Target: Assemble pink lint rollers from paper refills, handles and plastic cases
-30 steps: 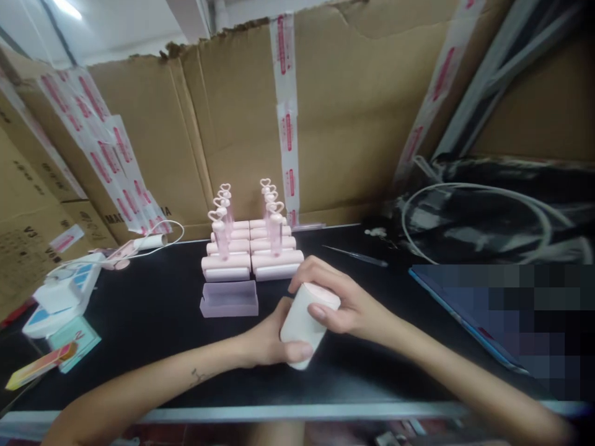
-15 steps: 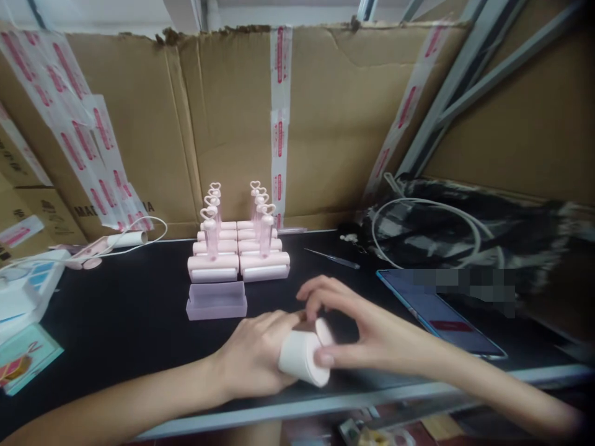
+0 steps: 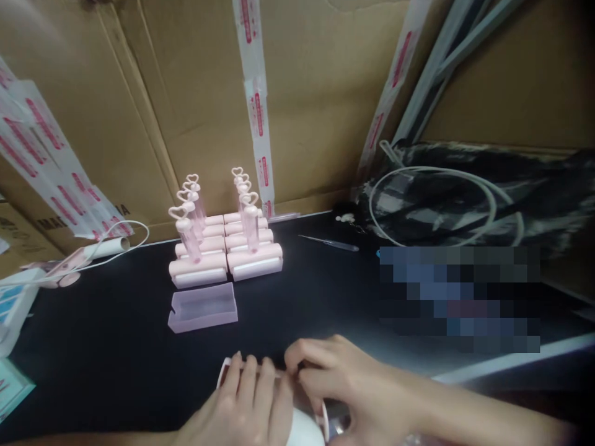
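Both hands meet over a white roll [image 3: 304, 430] with a pink rim at the bottom edge of the view. My left hand [image 3: 242, 406] wraps over the roll from the left, fingers closed on it. My right hand [image 3: 334, 384] pinches at the roll's end with fingertips curled. Most of the roll is hidden under the fingers. Farther back on the black table [image 3: 116, 347] stand two rows of pink rollers [image 3: 225, 248] with heart-topped handles. A clear pink cover [image 3: 203, 308] lies just in front of them.
Cardboard walls [image 3: 195, 93] with red-printed tape close off the back. A white cable [image 3: 125, 238] and small boxes [image 3: 13, 303] sit at the left. Tweezers [image 3: 330, 243], a black bag with a white loop [image 3: 437, 198] and a blurred flat device [image 3: 460, 297] lie at the right.
The view has tilted up and left, so both hands and the roll have dropped toward the bottom edge. The hands have closed more tightly over the roll.
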{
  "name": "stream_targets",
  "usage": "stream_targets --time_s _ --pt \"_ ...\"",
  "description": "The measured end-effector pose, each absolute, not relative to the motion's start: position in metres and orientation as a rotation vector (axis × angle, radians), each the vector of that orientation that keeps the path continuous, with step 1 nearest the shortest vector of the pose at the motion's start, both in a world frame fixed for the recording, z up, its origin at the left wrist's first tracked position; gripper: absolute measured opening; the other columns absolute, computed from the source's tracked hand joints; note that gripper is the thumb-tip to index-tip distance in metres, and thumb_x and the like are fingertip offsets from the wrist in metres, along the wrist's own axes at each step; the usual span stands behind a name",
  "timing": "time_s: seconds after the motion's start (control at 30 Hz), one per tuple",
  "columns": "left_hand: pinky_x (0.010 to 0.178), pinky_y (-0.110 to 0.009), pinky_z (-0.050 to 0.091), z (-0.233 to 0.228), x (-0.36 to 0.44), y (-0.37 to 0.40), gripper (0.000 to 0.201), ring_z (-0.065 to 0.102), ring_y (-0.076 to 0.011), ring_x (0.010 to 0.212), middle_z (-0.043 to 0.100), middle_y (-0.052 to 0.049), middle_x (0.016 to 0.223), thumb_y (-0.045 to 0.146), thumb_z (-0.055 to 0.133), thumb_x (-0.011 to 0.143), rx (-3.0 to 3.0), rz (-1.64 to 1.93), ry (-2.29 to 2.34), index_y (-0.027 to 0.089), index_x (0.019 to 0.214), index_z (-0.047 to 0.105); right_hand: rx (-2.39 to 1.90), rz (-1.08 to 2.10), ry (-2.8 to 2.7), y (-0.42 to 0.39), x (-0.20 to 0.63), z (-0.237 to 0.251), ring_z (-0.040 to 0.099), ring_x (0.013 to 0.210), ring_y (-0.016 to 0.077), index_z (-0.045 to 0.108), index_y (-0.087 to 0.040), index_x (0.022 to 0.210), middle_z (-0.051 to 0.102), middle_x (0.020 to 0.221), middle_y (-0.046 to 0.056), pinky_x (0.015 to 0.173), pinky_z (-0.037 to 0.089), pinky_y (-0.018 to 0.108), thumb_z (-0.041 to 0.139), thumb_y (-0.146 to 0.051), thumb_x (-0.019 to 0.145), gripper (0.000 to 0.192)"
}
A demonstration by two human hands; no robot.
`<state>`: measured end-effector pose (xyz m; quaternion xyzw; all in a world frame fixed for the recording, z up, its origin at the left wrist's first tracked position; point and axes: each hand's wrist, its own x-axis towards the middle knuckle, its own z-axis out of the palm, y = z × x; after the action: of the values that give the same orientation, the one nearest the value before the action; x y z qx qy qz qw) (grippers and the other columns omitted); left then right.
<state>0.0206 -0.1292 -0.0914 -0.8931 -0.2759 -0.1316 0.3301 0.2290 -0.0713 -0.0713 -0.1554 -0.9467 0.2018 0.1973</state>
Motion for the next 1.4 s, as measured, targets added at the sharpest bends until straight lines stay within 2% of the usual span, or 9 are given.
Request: stream_targets --time_s 0.17,0.37,0.6,0.8,0.97,1.07,1.2,1.3,1.4 --pt "0.079 -0.035 0.052 -0.088 0.021 -0.127 0.032 0.069 -0.0233 0.083 0.072 -0.01 0.093 0.004 0.035 0.081 -2.282 -0.4 -0.738 0.008 0.101 0.059 -0.274 0.472 -2.605 -0.067 0.223 -0.08 0.038 0.05 0.0106 0.043 -0.019 0.054 0.045 0.06 -0.002 0.042 0.022 0.026 0.043 -0.077 0.071 0.06" --pt "0.081 -0.035 0.05 -0.083 0.023 -0.125 0.032 0.069 -0.0228 0.085 0.073 -0.008 0.092 0.002 0.033 0.082 -2.33 -0.414 -0.761 0.009 0.098 0.06 -0.276 0.655 -2.532 -0.066 0.22 -0.086 0.036 0.052 0.0103 0.029 -0.02 0.052 0.04 0.06 -0.001 0.042 0.024 0.025 0.04 -0.064 0.08 0.053" --pt "0.078 -0.032 0.053 -0.078 0.023 -0.119 0.028 0.069 -0.0198 0.082 0.073 -0.005 0.09 0.004 0.035 0.082 -2.405 -0.472 -0.79 0.013 0.092 0.06 -0.041 0.806 -2.52 -0.055 0.216 -0.086 0.027 0.049 0.0103 0.014 -0.021 0.058 0.036 0.054 -0.004 0.041 0.023 0.026 0.056 -0.035 0.062 0.045" --pt "0.078 -0.033 0.051 -0.078 0.023 -0.118 0.028 0.069 -0.0208 0.082 0.073 -0.006 0.089 0.004 0.036 0.081 -2.432 -0.406 -0.818 0.012 0.094 0.059 0.039 0.846 -2.549 -0.046 0.213 -0.082 0.035 0.049 0.0097 0.018 -0.022 0.056 0.038 0.053 -0.004 0.044 0.03 0.023 0.056 -0.027 0.061 0.038" --pt "0.072 -0.031 0.052 -0.078 0.022 -0.112 0.031 0.069 -0.0199 0.075 0.073 -0.007 0.083 0.003 0.032 0.082 -2.43 -0.467 -0.867 0.01 0.096 0.059 0.057 0.349 -2.564 -0.041 0.225 -0.077 0.039 0.047 0.0118 0.043 -0.021 0.056 0.043 0.054 -0.001 0.038 0.026 0.026 0.053 -0.032 0.077 0.026" --pt "0.071 -0.031 0.054 -0.074 0.02 -0.105 0.031 0.069 -0.0217 0.077 0.073 -0.009 0.088 0.013 0.034 0.086 -2.503 -0.529 -0.913 0.008 0.105 0.058 -0.132 0.251 -2.302 -0.039 0.236 -0.07 0.051 0.055 0.0153 0.059 -0.016 0.085 0.054 0.064 0.003 0.043 0.036 0.027 0.046 -0.04 0.086 0.027" --pt "0.074 -0.029 0.055 -0.059 0.023 -0.094 0.055 0.068 -0.0217 0.085 0.069 -0.008 0.103 0.043 0.063 0.073 -2.9 -0.828 -1.294 0.015 0.118 0.051 -0.328 0.572 -2.031 -0.037 0.243 -0.052 0.059 0.078 0.0196 0.057 -0.018 0.11 0.059 0.087 0.008 0.063 0.049 0.03 0.045 -0.054 0.084 0.046" --pt "0.078 -0.027 0.054 -0.05 0.029 -0.088 0.056 0.066 -0.0204 0.088 0.068 -0.004 0.105 0.035 0.075 0.063 -3.174 -1.178 -1.758 0.02 0.113 0.055 -0.3 0.852 -2.134 -0.036 0.238 -0.039 0.054 0.106 0.0254 0.051 -0.02 0.121 0.055 0.114 0.012 0.09 0.046 0.036 0.067 -0.057 0.068 0.067" --pt "0.075 -0.026 0.054 -0.05 0.033 -0.085 0.033 0.066 -0.0191 0.085 0.069 -0.003 0.095 0.022 0.068 0.07 -3.315 -1.632 -1.887 0.017 0.102 0.06 -0.313 1.223 -2.123 -0.038 0.221 -0.035 0.053 0.113 0.0267 0.042 -0.021 0.128 0.051 0.124 0.013 0.095 0.043 0.039 0.078 -0.053 0.057 0.086"
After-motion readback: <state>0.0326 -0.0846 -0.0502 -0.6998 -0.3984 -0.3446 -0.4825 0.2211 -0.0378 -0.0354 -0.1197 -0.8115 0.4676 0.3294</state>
